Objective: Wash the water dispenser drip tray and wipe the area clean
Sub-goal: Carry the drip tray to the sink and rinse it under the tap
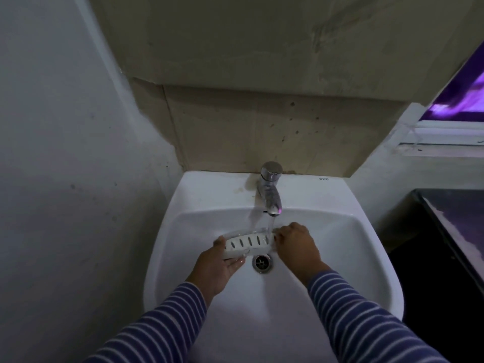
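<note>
A white drip tray (248,243) with several dark slots is held inside the white sink (327,231), under water running from the chrome tap (269,189). My left hand (217,265) grips the tray's left end from below, fingers curled round its edge. My right hand (296,244) grips the tray's right end, where the stream lands. The tray lies tilted, its slotted face turned toward me, just above the drain (262,262).
A grey wall stands close on the left. Beige tiles back the sink. A dark counter (450,231) runs along the right, with a window frame (445,132) above it.
</note>
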Tool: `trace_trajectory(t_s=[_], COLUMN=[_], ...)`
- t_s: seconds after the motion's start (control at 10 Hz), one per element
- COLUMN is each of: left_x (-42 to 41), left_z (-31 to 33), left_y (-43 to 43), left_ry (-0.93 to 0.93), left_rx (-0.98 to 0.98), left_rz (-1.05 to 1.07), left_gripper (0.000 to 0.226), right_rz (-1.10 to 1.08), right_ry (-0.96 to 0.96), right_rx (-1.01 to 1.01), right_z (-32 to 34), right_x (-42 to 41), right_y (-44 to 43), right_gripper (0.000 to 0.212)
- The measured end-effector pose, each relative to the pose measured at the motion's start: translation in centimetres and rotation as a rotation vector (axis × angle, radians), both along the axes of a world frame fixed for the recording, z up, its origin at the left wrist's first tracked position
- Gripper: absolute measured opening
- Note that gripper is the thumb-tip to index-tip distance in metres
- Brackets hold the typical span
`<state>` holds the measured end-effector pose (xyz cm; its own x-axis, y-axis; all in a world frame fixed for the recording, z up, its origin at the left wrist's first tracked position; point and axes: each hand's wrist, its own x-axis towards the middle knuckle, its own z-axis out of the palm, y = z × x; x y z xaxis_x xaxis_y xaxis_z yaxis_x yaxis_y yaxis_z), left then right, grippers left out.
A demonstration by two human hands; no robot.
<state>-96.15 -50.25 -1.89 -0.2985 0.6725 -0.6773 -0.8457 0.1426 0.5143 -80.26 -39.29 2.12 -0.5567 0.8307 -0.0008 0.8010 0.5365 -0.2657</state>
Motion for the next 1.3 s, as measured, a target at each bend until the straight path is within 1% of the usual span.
trace_trajectory(t_s=[0.1, 0.2, 0.3, 0.4, 0.5, 0.6, 0.7, 0.8, 0.9, 1.0, 1.1, 1.2, 1.3], left_x=[0.8, 1.7, 1.4, 0.1, -1.0, -1.1, -0.9, -0.9, -0.7, -0.9, -0.9, -1.3, -2.1], left_z=[-0.3, -0.2, -0.4, -1.1, -1.6, -2.1, -1.7, -1.7, -0.9, -0.7, -0.8, -1.4, -1.5], left_y=[0.1, 0.6, 0.7, 0.0, -0.6, -0.6, -0.2, -0.2, -0.8, -0.5, 1.3, 1.5, 1.4], left_ry=[-0.013, -0.026, -0.003, -0.019, -0.044, -0.090, -0.060, 0.092, 0.632, 0.829, 0.210, 0.101, 0.066], left_rx=[0.042, 0.096, 0.084, 0.060, 0.082, 0.061, 0.041, 0.002, -0.143, -0.201, -0.033, -0.044, -0.119], left_rz=[-0.036, -0.054, -0.026, 0.066, 0.099, 0.099, 0.077, -0.002, -0.302, -0.344, -0.125, -0.074, 0.030], left_gripper=[0.024, 0.023, 0.019, 0.016, 0.016, 0.018, 0.018, 0.020, 0.045, 0.048, 0.051, 0.031, 0.033], right_rz=[0.145, 0.494, 0.490, 0.047, -0.355, -0.506, -0.579, -0.575, -0.479, -0.457, -0.531, -0.537, -0.437], right_ry=[-0.108, 0.085, 0.153, 0.162, 0.319, 0.637, 0.881, 0.969, 0.992, 1.066, 1.185, 1.230, 1.214], right_rx=[0.084, 0.125, 0.001, 0.088, -0.297, -0.799, -0.901, -0.887, -0.840, -0.843, -0.916, -0.925, -0.908], right_z=[0.2, 0.7, 0.5, -0.7, -0.2, 0.7, 1.3, 1.3, 1.3, 1.2, 0.9, 0.6, 0.6], right_x=[-1.4, -2.7, -1.5, 1.2, 2.2, 1.6, 1.6, 2.1, 2.5, 3.1, 3.5, 2.8, 1.7], right_y=[-1.4, -3.2, -2.5, -0.5, 0.5, 0.7, 0.8, 1.1, 1.1, 1.2, 1.4, 1.1, 0.3], right_gripper=[0.023, 0.015, 0.023, 0.021, 0.046, 0.041, 0.028, 0.030, 0.031, 0.030, 0.032, 0.021, 0.012])
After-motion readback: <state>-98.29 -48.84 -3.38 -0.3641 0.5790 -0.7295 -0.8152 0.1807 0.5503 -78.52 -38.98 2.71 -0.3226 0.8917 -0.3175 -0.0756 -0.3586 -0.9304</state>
